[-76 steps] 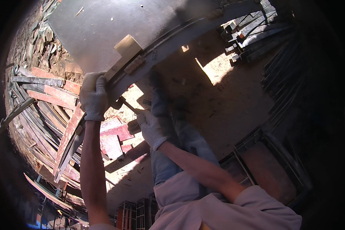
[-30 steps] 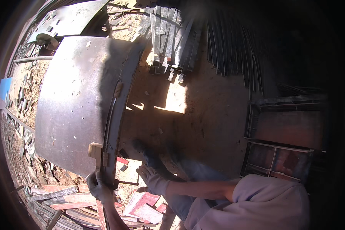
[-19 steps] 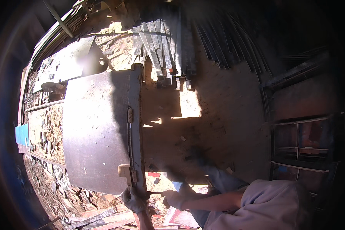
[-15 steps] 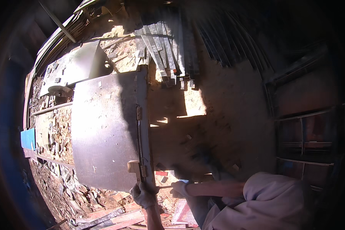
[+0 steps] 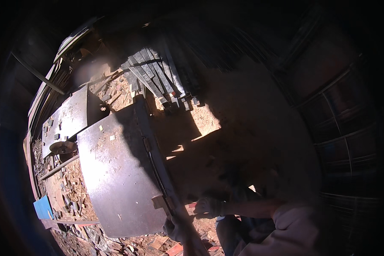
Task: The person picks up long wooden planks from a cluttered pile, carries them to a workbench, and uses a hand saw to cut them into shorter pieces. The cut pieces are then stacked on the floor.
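Note:
A smooth dark panel forms a work surface, partly in sun. Along its right edge runs a long dark beam with a thin rod lying lengthwise on it. A small wooden block sits on the panel's near right corner, against the beam. My gloved left hand is closed around the beam's near end, just below the block; shade hides what its fingers grip. To its right, my gloved right hand is closed in shadow, and what it may hold is too dark to name.
Long dark bars lie stacked on the ground at the far side. A second panel carries small offcuts, with a round disc beside it. Wood scraps and a blue piece lie left. Dark framed racks stand right.
The view has tilted and darkened, so the panel and beam slant more. Both hands stay near the beam's near end. A thin stick seen between them earlier is hard to make out now.

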Demonstrator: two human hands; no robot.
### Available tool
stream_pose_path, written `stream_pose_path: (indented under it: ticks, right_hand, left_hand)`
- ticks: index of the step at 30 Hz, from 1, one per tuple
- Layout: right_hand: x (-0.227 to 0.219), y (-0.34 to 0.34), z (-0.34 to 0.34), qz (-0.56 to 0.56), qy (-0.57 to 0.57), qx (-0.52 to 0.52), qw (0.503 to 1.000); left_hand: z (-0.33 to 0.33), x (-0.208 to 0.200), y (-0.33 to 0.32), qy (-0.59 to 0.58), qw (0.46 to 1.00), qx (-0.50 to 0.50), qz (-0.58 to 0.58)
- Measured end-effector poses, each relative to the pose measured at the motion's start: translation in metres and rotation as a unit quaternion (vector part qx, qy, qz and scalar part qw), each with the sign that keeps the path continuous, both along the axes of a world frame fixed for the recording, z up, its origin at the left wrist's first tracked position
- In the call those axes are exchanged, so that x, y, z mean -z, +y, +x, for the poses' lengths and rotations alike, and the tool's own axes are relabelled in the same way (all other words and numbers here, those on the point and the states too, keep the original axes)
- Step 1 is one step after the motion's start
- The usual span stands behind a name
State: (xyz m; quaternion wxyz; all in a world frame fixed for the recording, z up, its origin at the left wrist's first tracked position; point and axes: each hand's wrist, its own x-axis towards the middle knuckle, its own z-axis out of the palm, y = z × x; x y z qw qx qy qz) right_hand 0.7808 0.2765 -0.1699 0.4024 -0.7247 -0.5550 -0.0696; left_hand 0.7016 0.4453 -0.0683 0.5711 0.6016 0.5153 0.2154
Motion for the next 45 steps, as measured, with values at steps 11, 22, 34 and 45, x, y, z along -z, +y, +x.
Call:
stream_pose_path:
  ticks: [11, 22, 34, 45]
  right_hand:
    - [-0.016, 0.022, -0.022, -0.231, 0.75, 0.162, 0.598]
    - [-0.029, 0.042, -0.008, -0.125, 0.799, 0.249, 0.533]
    - [0.024, 0.036, 0.043, -0.345, 0.934, -0.017, 0.089]
    - [0.042, 0.021, 0.03, -0.297, 0.952, -0.065, -0.04]
  left_hand:
    - [-0.019, 0.036, 0.008, 0.021, 1.0, 0.004, 0.018]
    - [-0.014, 0.028, 0.004, 0.087, 0.982, 0.065, 0.152]
    - [-0.012, 0.006, 0.006, 0.121, 0.974, 0.099, 0.163]
    - [0.007, 0.017, -0.011, 0.091, 0.99, -0.025, 0.104]
